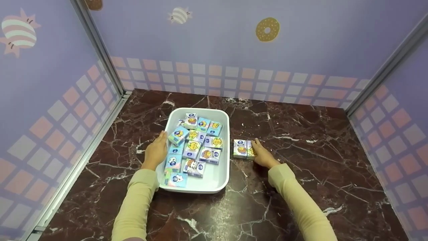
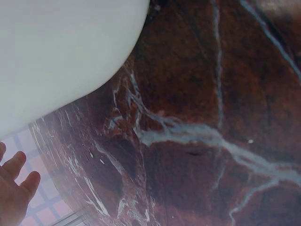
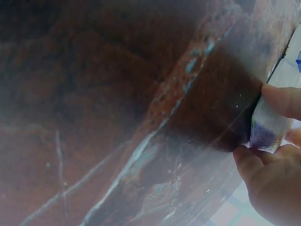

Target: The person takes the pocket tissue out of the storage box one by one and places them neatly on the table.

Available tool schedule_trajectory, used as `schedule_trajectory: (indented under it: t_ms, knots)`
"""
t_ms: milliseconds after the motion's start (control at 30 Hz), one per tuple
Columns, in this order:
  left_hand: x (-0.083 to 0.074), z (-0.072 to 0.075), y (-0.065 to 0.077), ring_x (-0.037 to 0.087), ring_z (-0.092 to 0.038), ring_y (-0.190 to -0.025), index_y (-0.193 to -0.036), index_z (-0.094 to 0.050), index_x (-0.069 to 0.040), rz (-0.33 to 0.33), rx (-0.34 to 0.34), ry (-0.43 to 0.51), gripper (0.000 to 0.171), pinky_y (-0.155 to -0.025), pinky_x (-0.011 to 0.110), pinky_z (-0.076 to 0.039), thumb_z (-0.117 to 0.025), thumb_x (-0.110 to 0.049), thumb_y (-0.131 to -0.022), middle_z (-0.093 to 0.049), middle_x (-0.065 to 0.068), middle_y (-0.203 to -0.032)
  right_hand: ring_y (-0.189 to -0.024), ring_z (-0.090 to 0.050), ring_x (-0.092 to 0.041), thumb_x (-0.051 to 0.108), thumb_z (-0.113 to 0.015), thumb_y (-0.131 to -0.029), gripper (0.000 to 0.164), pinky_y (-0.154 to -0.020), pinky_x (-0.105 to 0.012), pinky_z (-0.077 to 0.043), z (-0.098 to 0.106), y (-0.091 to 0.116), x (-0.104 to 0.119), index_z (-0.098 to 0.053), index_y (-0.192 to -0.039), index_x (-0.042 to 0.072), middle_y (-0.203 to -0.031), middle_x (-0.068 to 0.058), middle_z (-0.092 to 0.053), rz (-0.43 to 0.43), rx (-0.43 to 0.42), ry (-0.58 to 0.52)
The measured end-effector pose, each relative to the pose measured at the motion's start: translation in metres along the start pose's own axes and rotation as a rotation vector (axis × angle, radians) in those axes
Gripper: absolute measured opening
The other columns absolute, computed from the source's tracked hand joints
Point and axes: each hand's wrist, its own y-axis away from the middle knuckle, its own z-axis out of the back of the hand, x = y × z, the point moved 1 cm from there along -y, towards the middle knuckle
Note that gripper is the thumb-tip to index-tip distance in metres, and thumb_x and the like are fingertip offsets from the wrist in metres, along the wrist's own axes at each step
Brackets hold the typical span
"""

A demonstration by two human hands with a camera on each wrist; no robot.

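Pinching with the right hand (image 1: 264,156) the outer cartoon pack (image 1: 250,154) of two on dark marble (image 1: 301,144), beside a white tub (image 1: 214,180) of jumbled packs (image 1: 192,147) in between, with the left hand (image 1: 156,152), fingers straight, at its left rim, before a purple wall (image 1: 214,36).

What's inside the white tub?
The tub holds small printed packs, jumbled, some overlapping; its near right corner is bare. Whatever lies beneath the packs is covered, so I can't tell.
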Motion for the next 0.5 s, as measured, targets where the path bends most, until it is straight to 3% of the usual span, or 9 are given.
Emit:
schedule_trajectory:
  t_ms: [267, 367, 500]
  knots:
    - [0.0005, -0.0013, -0.0009, 0.035, -0.050, -0.110, -0.132, -0.040, -0.002, -0.001, -0.004, -0.011, 0.045, -0.081, 0.047, -0.043, -0.044, -0.012, -0.088, -0.040, 0.013, -0.135, -0.125, -0.029, -0.043, -0.015, -0.047, -0.060, 0.080, -0.087, -0.042, -0.038, -0.0002, -0.0013, 0.0006, -0.026, -0.136, -0.004, -0.143, -0.029, -0.011, 0.009, -0.007, 0.003]
    - [0.0012, -0.0019, -0.0015, 0.037, -0.051, -0.108, -0.132, -0.039, -0.002, -0.003, 0.002, -0.012, 0.045, -0.081, 0.047, -0.043, -0.044, -0.012, -0.088, -0.040, 0.014, -0.135, -0.126, -0.022, -0.048, -0.012, -0.050, -0.059, 0.084, -0.095, -0.050, -0.034, 0.0000, -0.0017, 0.0026, -0.026, -0.138, 0.000, -0.142, -0.031, -0.009, -0.011, -0.004, 0.014]
    - [0.0013, -0.0017, -0.0012, 0.038, -0.051, -0.107, -0.133, -0.038, -0.001, -0.003, 0.016, -0.009, 0.046, -0.081, 0.048, -0.042, -0.043, -0.012, -0.089, -0.040, 0.015, -0.136, -0.129, -0.010, -0.050, -0.006, -0.053, -0.059, 0.086, -0.093, -0.063, -0.026, 0.0024, -0.0036, 0.0074, -0.024, -0.140, 0.007, -0.143, -0.030, -0.006, -0.055, 0.000, 0.048]
